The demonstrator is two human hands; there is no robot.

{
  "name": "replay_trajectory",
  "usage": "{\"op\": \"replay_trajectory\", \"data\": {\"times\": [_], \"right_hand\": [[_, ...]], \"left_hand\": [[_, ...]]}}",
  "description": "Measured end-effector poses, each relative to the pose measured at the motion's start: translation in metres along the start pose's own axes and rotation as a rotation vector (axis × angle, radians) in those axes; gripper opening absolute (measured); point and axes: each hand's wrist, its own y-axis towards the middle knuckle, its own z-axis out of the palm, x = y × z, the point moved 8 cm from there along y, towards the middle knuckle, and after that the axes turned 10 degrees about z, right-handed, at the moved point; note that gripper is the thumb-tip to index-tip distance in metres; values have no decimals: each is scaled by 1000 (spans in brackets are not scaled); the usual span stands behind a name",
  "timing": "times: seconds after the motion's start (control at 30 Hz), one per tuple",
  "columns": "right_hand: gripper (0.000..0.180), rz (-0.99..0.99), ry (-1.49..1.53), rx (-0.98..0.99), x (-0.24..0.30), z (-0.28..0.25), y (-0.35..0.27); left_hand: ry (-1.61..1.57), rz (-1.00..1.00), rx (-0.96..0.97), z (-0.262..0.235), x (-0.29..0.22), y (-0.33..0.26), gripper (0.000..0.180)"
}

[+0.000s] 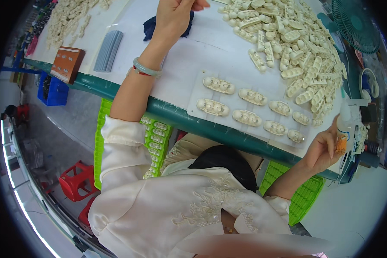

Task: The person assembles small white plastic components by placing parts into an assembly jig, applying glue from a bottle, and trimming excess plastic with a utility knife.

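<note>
- Far left, a blue bin (53,91) is seen beneath the table edge, dark contents inside, too small to be made out.
- Upper left, a cream heap (69,21) is spread over the table; just below it, a brown block (67,64) is set at the edge, small pale pieces ranged across its face.
- Next, a blue-grey ribbed stack (108,50) is passed, laid on the white top.
- Below the table edge, left of centre, a bright green tray (97,159) is partly covered by the sleeve; pale pieces are lined up in it.
- Top centre, the left hand (174,17) is caught with fingers curled, partly cut off by the frame; whether anything is gripped cannot be told. A dark blue cloth (149,28) is glimpsed behind it.
- Right of centre, eight cream pieces (218,85) are presented on a translucent plate (234,102), in two rows of four: long ovals, glossy, rounded forms side by side along each.
- Upper right, a dense pile (290,36) of similar cream parts is heaped at all angles, some with hollows showing.
- Lower right, a second green tray (305,193) is seen, its surface divided into rows.
- Far right, the right hand (324,148) is held half open, fingers bent beside an orange item (341,145); contact cannot be told.
</note>
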Motion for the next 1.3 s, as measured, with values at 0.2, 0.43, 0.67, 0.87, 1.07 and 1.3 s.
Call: {"op": "replay_trajectory", "data": {"times": [0.2,0.43,0.67,0.87,1.07,1.3], "right_hand": [[70,211,-367,-121,-53,-10,2],[74,290,-871,-10,-100,21,6],[53,-193,-1962,536,-131,66,-29],[54,-138,-1890,418,-137,54,-28],[52,-142,-1846,493,-144,55,-27],[51,-120,-1839,524,-148,56,-28]], "left_hand": [[103,26,94,2,-3,-9,47],[238,237,205,-18,-5,-15,19],[549,398,164,14,-39,-13,41],[567,552,193,18,-50,-20,36],[526,975,184,25,-54,-32,33],[684,948,248,28,-55,-34,33]]}}
